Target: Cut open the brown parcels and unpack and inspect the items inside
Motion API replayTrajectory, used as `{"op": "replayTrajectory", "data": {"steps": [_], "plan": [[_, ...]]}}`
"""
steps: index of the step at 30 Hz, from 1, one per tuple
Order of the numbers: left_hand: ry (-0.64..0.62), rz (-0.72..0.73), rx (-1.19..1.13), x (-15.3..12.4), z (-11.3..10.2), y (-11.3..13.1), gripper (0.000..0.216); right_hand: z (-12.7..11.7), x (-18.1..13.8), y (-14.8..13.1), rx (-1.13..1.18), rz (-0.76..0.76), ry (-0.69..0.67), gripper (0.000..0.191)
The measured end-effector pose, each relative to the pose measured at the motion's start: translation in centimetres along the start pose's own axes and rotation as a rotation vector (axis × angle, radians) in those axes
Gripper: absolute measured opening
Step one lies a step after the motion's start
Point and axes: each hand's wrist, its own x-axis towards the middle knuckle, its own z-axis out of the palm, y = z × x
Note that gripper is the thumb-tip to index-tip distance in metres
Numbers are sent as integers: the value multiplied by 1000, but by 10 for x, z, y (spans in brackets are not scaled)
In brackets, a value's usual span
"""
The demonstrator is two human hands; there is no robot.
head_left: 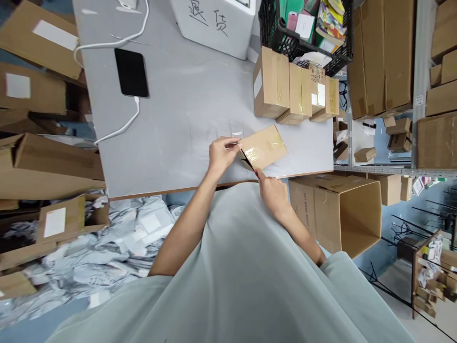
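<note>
A small brown cardboard box (pixel 267 145) with clear tape lies tilted near the front edge of the table. Its near left end shows a dark gap, with a flap partly loose. My left hand (pixel 221 155) pinches the box at the upper corner of that end. At the lower corner, my right hand (pixel 274 193) is closed, its fingertips touching or close to the box. A small red and dark piece shows at those fingertips; most of what the hand holds is hidden.
Several taped boxes (pixel 272 85) stand at the back right, below a black crate (pixel 307 45) of goods. A black phone (pixel 131 73) with a white cable lies left. A white bin (pixel 217 28) stands behind. A large open carton (pixel 335 209) sits right; grey mailing bags (pixel 117 243) pile up left.
</note>
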Motion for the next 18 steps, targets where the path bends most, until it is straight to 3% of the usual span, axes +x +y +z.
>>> {"op": "replayTrajectory", "data": {"steps": [5,9,13,15,18], "plan": [[11,62,60,-2,-3,2,33,3,-27,14,136,90,44,58],[34,270,271,-8,11,28,44,10,-34,38,266,226,136,57],[-191,504,441,-8,52,61,49,20,-27,62,322,319,211,57],[-300,537,517,-4,72,70,67,23,-26,69,343,338,245,56],[-361,531,591,0,85,71,90,25,-26,75,375,358,262,56]]}}
